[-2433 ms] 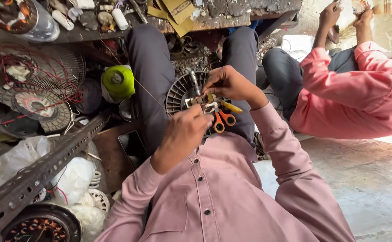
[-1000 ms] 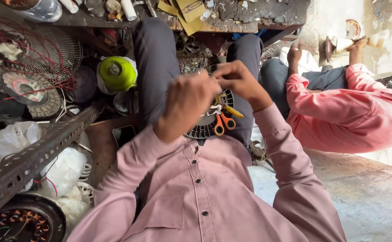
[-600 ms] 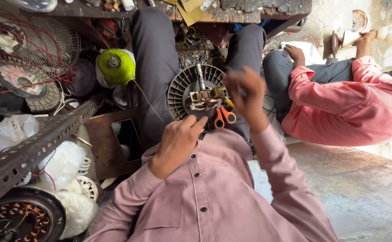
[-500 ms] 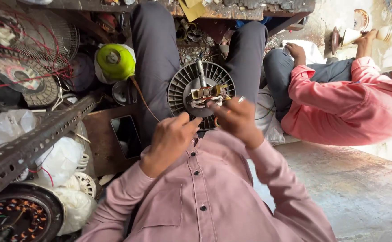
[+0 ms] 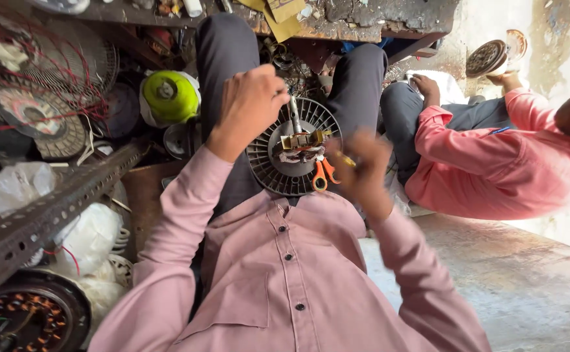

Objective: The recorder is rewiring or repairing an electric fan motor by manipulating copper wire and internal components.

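Observation:
A round, finned, dark motor housing [image 5: 269, 171] rests on my lap between my grey trouser legs, with a metal shaft [image 5: 295, 115] and a brass-coloured winding block [image 5: 303, 139] sticking up from its middle. My left hand [image 5: 249, 104] is raised in a closed fist just left of the shaft; whether it grips a wire cannot be made out. My right hand [image 5: 363, 171] is motion-blurred at the housing's right edge, fingers drawn together near a small yellow piece [image 5: 346, 159]. Orange-handled scissors [image 5: 321, 176] lie on the housing beside that hand.
A yellow-green spool [image 5: 167, 94] sits left of my knee. A perforated metal angle bar [image 5: 50, 208] slants across the left over white bags [image 5: 89, 234] and a copper-wound stator [image 5: 24, 319]. Another person in a pink shirt [image 5: 494, 163] sits to the right. A cluttered bench edge [image 5: 389, 26] runs along the top.
My left hand has risen from my lap to beside the shaft. My right hand has shifted from over the housing to its right edge, uncovering the scissors.

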